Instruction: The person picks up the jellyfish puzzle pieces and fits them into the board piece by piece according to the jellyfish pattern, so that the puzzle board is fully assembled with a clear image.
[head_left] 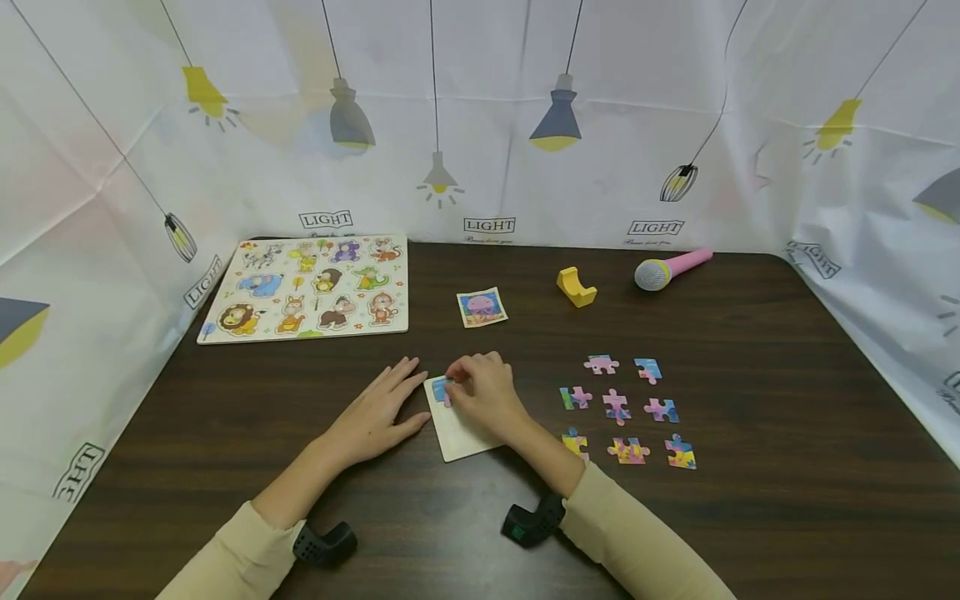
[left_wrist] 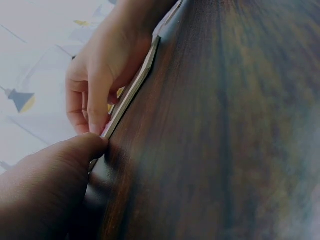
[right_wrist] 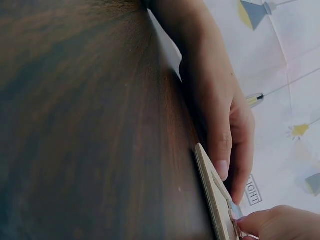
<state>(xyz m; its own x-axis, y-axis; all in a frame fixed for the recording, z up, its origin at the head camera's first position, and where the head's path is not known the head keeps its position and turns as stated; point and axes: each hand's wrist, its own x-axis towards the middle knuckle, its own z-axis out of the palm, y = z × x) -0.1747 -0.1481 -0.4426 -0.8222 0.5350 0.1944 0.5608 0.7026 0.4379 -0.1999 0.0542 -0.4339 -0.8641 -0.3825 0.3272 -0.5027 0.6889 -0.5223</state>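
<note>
A small pale wooden puzzle tray (head_left: pixel 461 437) lies on the dark table, turned slightly. In its upper left corner is a blue and pink jigsaw piece (head_left: pixel 440 389). My right hand (head_left: pixel 487 396) reaches over the tray with curled fingers and pinches this piece at the corner; the fingers partly cover it. Flat on the table, my left hand (head_left: pixel 375 417) spreads its fingers, with thumb and fingertips right at the tray's left edge. In the left wrist view the left thumb (left_wrist: pixel 92 145) meets the tray's edge close to the right fingertips.
Several loose jigsaw pieces (head_left: pixel 617 404) lie in rows to the right. A picture card with a pink sea creature (head_left: pixel 482 307) lies behind the tray. Farther back are an animal puzzle board (head_left: pixel 351 287), a yellow curved block (head_left: pixel 576 289) and a pink toy microphone (head_left: pixel 686 263).
</note>
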